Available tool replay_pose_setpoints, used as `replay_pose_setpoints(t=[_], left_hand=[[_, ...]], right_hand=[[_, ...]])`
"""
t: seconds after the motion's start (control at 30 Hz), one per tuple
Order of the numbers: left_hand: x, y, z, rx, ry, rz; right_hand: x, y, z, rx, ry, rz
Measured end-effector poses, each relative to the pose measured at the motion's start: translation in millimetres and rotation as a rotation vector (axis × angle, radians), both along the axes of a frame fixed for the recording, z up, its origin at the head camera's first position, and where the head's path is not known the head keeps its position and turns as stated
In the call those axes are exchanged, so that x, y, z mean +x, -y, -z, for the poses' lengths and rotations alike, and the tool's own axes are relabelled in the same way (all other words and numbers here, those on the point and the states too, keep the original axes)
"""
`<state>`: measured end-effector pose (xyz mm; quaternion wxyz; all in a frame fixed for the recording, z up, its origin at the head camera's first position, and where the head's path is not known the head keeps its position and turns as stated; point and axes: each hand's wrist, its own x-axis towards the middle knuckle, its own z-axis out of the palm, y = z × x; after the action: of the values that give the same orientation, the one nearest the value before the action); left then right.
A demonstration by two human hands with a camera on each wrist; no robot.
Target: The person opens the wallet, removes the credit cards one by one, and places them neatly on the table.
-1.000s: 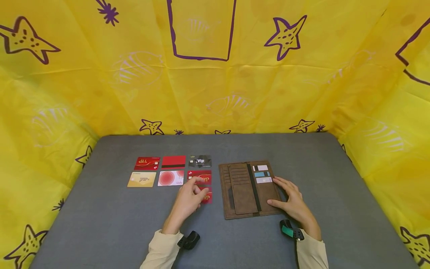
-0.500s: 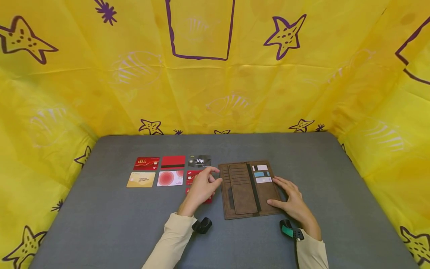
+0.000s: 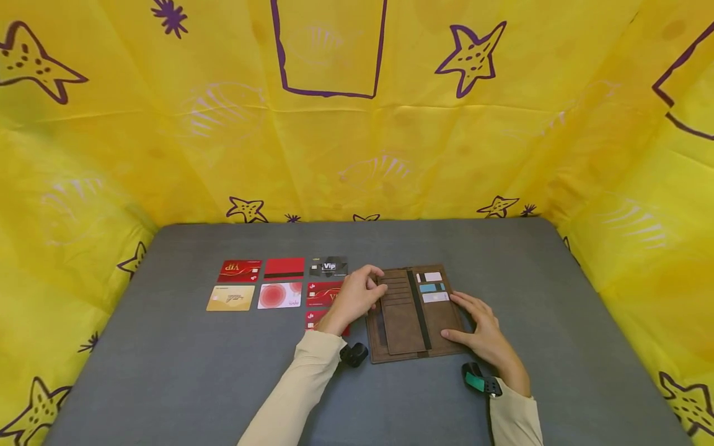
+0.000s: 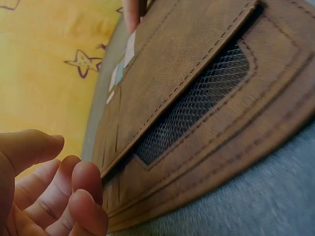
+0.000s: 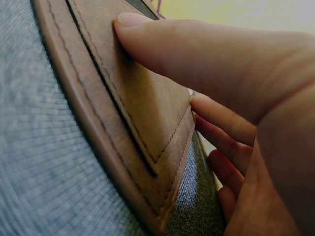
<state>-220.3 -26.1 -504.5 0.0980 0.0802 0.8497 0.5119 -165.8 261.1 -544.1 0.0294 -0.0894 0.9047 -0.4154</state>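
An open brown wallet (image 3: pixel 407 331) lies on the table, black bands running down its middle. Three cards, among them a blue card (image 3: pixel 431 288), show in its right-hand slots. My left hand (image 3: pixel 357 294) is over the wallet's upper left side, fingers loosely curled. In the left wrist view, its fingertips (image 4: pixel 87 177) are right at the edge of the inner flap, thumb apart and nothing held. My right hand (image 3: pixel 482 328) holds the wallet's right side. The right wrist view shows the thumb (image 5: pixel 147 37) on the leather and the other fingers along the edge.
Left of the wallet several cards lie in rows on the grey table (image 3: pixel 184 359): a red VIP card (image 3: pixel 240 271), a black Vip card (image 3: pixel 328 266), a gold card (image 3: pixel 230 298). My left forearm partly covers a lower red card (image 3: pixel 313 319). A yellow patterned cloth (image 3: pixel 334 155) surrounds the table.
My left hand has moved right and slightly up, from over the red cards to the wallet's left side. The right hand stays where it was on the wallet.
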Motion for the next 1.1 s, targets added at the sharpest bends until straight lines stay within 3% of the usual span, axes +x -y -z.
replay_pose_setpoints(t=[0.3,0.57,0.8,1.1], left_hand=[[-12.6,-18,4.1,-0.042,0.034,0.017],[-19.8,-30,-1.7,-0.232,-0.054,0.051],[-25.2,-38,-5.6,-0.246,-0.05,0.07],[-31.2,-50,-1.7,-0.252,-0.074,0.107]], right_hand=[[-0.4,1,0.4,0.002,0.008,-0.002],[-0.6,0,0.7,0.005,0.002,0.001],[-1.1,0,-0.2,0.005,0.016,0.002],[-0.9,1,-0.9,0.003,0.026,0.001]])
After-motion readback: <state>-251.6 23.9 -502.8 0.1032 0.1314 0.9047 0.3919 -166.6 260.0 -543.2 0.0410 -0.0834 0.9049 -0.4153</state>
